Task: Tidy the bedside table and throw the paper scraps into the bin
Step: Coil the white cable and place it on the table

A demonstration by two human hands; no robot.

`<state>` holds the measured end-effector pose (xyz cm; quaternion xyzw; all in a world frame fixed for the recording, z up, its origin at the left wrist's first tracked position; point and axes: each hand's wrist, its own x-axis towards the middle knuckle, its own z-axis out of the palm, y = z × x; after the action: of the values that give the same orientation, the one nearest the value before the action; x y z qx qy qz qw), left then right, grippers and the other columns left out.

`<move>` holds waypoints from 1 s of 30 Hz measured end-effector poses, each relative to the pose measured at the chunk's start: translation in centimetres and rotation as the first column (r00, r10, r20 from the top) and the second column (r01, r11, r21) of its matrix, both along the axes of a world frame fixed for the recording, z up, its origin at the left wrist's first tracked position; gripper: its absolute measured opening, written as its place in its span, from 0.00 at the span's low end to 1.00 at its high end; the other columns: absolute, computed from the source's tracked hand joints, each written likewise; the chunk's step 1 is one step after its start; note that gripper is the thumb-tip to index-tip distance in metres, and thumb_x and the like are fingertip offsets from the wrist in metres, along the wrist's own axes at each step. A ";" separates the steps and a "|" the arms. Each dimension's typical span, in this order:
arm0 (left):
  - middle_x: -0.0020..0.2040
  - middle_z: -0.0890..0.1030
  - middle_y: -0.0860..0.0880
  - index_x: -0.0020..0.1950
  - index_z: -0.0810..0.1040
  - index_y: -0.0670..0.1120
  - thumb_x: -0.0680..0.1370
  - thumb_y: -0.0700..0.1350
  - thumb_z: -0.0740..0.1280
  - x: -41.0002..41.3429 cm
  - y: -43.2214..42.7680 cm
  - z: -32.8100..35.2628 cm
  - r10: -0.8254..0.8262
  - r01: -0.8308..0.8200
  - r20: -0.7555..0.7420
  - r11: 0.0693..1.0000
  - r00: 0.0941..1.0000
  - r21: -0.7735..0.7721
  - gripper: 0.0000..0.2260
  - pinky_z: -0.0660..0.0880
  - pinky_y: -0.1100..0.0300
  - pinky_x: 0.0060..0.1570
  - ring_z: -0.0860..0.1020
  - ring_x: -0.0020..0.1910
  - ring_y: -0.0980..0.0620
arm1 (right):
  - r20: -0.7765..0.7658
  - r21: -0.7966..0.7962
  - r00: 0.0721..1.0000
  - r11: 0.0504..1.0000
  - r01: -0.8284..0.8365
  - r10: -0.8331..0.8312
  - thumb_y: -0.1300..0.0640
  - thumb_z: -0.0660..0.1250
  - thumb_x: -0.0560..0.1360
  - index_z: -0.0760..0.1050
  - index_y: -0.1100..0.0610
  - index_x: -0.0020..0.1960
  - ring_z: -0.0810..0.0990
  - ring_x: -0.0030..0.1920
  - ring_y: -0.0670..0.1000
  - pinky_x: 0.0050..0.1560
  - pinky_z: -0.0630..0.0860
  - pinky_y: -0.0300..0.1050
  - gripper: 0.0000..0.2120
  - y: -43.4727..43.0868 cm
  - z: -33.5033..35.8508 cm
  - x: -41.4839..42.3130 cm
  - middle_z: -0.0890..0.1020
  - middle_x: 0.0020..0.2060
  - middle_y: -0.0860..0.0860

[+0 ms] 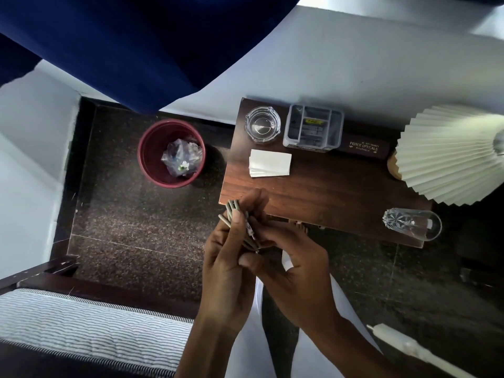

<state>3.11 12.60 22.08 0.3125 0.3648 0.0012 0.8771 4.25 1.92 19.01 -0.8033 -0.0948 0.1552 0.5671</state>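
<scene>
- Hands meet in front of the near left corner of the bench (327, 197), and together they hold a grey cord bundle (234, 210).
- The left hand (226, 271) grips the bundle from the left, with its fingers curled around the folded strands.
- The right hand (294, 268) holds the same bundle from the right; its fingers lie behind the cord and its thumb presses the lower end, so these fingers are clamped on the cord too.
- The bundle is in the air, just over the near left corner of the bench, and its upper end points to the far side.
- White paper slips (270, 162) lie in a small stack on the left part of the bench, apart from the hands.
- Far from the slips stands a glass ashtray (262, 124), and just right of it a grey organiser box (313, 129) with compartments.
- A dark spectacle case (364, 148) with gold letters lies right of the box, at the far edge.
- A pleated lamp shade (447, 154) covers the right end of the bench.
- A cut drinking glass (411, 224) lies on its side at the near right edge.
- The red bin (144, 155) stands on the dark floor (131, 214), left of the bench, and a clear plastic bag (181, 158) with some white bits is inside it.
- A bed (81, 323) with a striped cover is at the near left, and a blue curtain (122, 45) hangs at the far side.
</scene>
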 end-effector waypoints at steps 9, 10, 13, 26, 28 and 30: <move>0.60 0.82 0.38 0.59 0.82 0.39 0.83 0.43 0.59 0.1 0.3 -1.7 -0.040 0.040 -0.065 0.999 0.997 -0.007 0.14 0.79 0.62 0.53 0.81 0.60 0.46 | 0.125 -0.114 0.991 0.991 0.065 -0.051 0.49 0.71 0.75 0.83 0.55 0.55 0.84 0.53 0.48 0.54 0.82 0.48 0.13 -0.2 -1.6 -0.8 0.86 0.51 0.49; 0.62 0.82 0.37 0.61 0.81 0.38 0.83 0.43 0.59 0.1 0.3 -1.7 -0.047 0.046 -0.050 0.999 0.998 -0.019 0.14 0.79 0.61 0.55 0.80 0.62 0.45 | 0.161 -0.114 0.986 0.992 0.063 -0.045 0.51 0.71 0.75 0.82 0.54 0.56 0.84 0.53 0.49 0.55 0.81 0.46 0.12 -0.1 -1.5 -0.7 0.86 0.51 0.49; 0.69 0.77 0.36 0.70 0.73 0.34 0.80 0.41 0.58 0.4 0.9 -1.7 -0.094 0.097 0.035 0.992 0.995 -0.083 0.20 0.77 0.58 0.61 0.76 0.70 0.43 | 0.227 -0.099 0.970 0.989 0.108 -0.083 0.54 0.72 0.74 0.79 0.52 0.57 0.84 0.52 0.49 0.55 0.81 0.42 0.12 -0.1 -1.4 -0.2 0.86 0.50 0.51; 0.60 0.84 0.42 0.63 0.78 0.36 0.79 0.37 0.61 1.3 -2.2 -3.6 0.010 -0.007 -0.072 0.999 0.997 0.045 0.15 0.81 0.62 0.52 0.83 0.60 0.49 | 0.437 -0.281 0.897 0.938 0.204 -0.064 0.55 0.70 0.75 0.77 0.60 0.58 0.85 0.50 0.56 0.53 0.82 0.50 0.14 -0.8 -4.2 0.0 0.86 0.49 0.58; 0.55 0.86 0.44 0.62 0.79 0.36 0.77 0.38 0.63 1.8 -3.3 -4.3 0.073 -0.059 -0.110 0.990 0.991 0.124 0.14 0.81 0.60 0.54 0.84 0.56 0.50 | 0.475 -0.331 0.879 0.917 0.224 -0.043 0.52 0.65 0.79 0.81 0.64 0.55 0.85 0.49 0.56 0.51 0.83 0.52 0.16 -1.2 -4.8 0.5 0.86 0.48 0.59; 0.50 0.87 0.43 0.54 0.85 0.39 0.75 0.40 0.68 2.3 -4.2 -5.0 0.130 -0.091 -0.144 0.963 0.981 0.252 0.10 0.81 0.57 0.55 0.84 0.52 0.49 | 0.497 -0.356 0.868 0.905 0.234 -0.030 0.50 0.61 0.82 0.83 0.66 0.53 0.85 0.50 0.55 0.52 0.82 0.51 0.21 -1.5 -5.1 1.2 0.86 0.48 0.59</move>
<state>5.43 8.44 17.09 0.3963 0.4476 0.0702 0.7985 5.49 0.43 13.89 -0.9206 -0.1416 -0.0726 0.3566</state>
